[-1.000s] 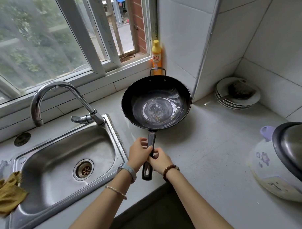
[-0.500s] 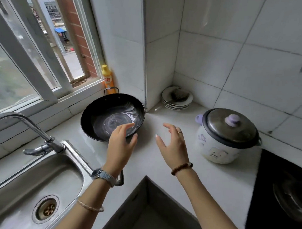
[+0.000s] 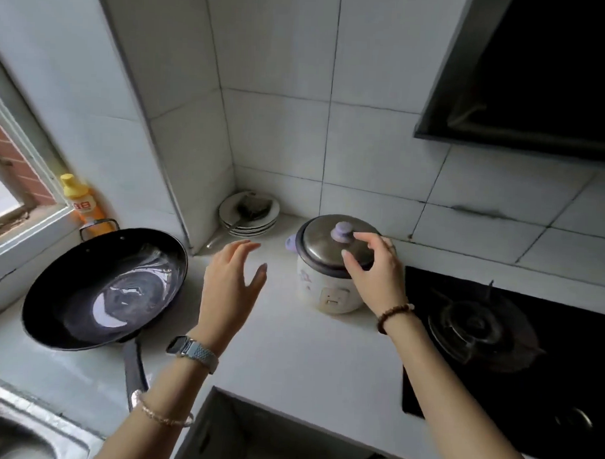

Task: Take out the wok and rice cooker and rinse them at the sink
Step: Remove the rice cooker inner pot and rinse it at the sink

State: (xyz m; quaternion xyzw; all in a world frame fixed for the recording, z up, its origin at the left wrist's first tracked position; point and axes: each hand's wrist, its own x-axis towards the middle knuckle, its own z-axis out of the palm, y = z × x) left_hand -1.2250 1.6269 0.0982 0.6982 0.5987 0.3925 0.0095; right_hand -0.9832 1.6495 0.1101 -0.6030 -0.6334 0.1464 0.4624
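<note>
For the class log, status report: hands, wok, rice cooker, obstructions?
Left hand open, mid-air between wok and rice cooker. Right hand open over cooker lid, no grip yet. Wok on counter, unheld. Path clear; plates behind, apart.

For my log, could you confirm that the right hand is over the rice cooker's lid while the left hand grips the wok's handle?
Not quite: the head view shows the left hand open in mid-air, holding nothing; the right hand is over the rice cooker's lid.

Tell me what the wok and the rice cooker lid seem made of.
The wok looks like dark metal, glossy where light reflects in its bowl. The rice cooker lid seems brushed steel, dull grey sheen; its lilac knob is probably plastic.
</note>
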